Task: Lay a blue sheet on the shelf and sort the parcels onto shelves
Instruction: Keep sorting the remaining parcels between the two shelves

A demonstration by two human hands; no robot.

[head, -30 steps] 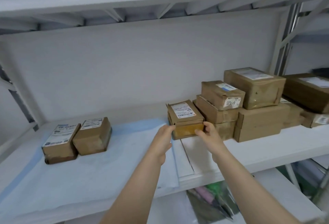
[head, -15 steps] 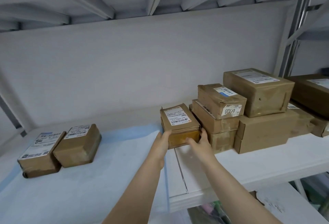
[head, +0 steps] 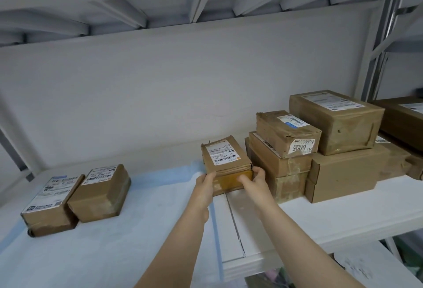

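White shelf (head: 343,216) boards against a pale wall are covered at the left by one blue sheet (head: 137,237), on which two labelled parcels (head: 100,192) are laid side by side. One small parcel (head: 226,162) at the sheet's right edge is gripped by the left hand (head: 204,188) and right hand (head: 254,181), just beside at least six stacked boxes (head: 336,120).

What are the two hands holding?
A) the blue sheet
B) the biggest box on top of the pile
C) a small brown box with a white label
C: the left hand and right hand grip the front corners of the small brown box, which has a white label on top. The blue sheet lies flat, and the biggest box sits off to the right, untouched.
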